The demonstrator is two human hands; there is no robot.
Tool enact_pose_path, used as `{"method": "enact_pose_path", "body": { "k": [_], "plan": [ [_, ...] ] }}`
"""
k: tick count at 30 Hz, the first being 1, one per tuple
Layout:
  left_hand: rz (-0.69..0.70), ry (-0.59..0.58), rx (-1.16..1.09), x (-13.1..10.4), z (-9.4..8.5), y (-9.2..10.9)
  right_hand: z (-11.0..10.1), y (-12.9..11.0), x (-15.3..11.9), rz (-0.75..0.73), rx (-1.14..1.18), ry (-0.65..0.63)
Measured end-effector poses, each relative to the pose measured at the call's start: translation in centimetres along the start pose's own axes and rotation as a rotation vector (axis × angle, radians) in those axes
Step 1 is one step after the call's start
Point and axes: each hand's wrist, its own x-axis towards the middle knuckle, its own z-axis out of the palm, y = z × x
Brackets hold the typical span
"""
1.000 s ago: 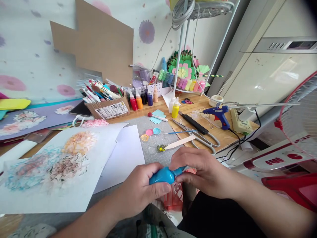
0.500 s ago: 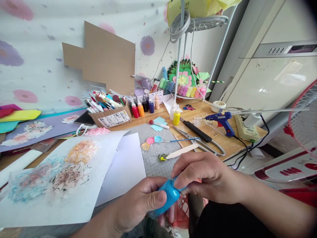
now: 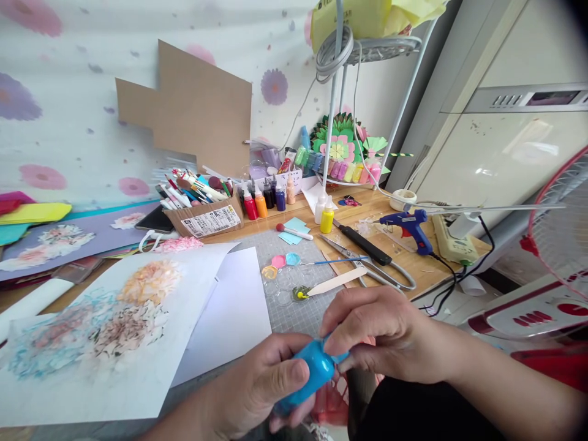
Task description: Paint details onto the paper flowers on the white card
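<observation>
A blue bottle (image 3: 313,373) lies tilted in my left hand (image 3: 261,383), with the thumb on top and the fingers wrapped underneath. My right hand (image 3: 386,337) pinches the bottle's blue tip at its upper right end. Beyond the hands, on the grey cutting mat (image 3: 294,312), is a clear palette (image 3: 283,290) with pink, blue, orange and yellow-green paint. A pale flat stick (image 3: 337,280) rests with its end in the yellow-green paint. A thin blue brush (image 3: 335,261) lies beside the blue paint.
Painted paper (image 3: 133,331) covers the left side. A box of pens (image 3: 209,220), paint bottles (image 3: 280,197), a makeup-style brush (image 3: 296,232) and blue paper stand behind. Scissors (image 3: 351,254), a black-handled cutter (image 3: 365,244), a glue gun (image 3: 407,226) and a power strip (image 3: 454,242) lie to the right.
The bottle has turned slightly in my hands, and more of its blue tip shows between my right fingers. The camera view has shifted a little.
</observation>
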Motion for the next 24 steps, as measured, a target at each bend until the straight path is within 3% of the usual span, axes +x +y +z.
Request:
{"method": "enact_pose_path", "body": {
  "k": [2, 6, 8, 14, 20, 24],
  "plan": [
    [0.087, 0.142, 0.19, 0.2, -0.1, 0.1, 0.2, 0.5, -0.1, 0.054, -0.029, 0.006],
    [0.345, 0.551, 0.807, 0.5, -0.2, -0.1, 1.0, 1.5, -0.3, 0.282, -0.125, 0.081],
    [0.449, 0.647, 0.989, 0.5, -0.2, -0.3, 1.3, 1.6, -0.2, 0.369, -0.192, 0.102],
    [0.536, 0.732, 1.065, -0.1, -0.4, -0.8, 1.1, 0.6, 0.2, 0.449, -0.057, 0.01],
    [0.749, 0.865, 1.222, -0.4, -0.6, -1.5, 2.0, 0.3, 1.4, 0.505, -0.223, 0.005],
    [0.755, 0.805, 1.071, -0.2, -0.9, -1.2, 2.7, -0.4, 1.6, 0.457, -0.205, 0.001]
  ]
}}
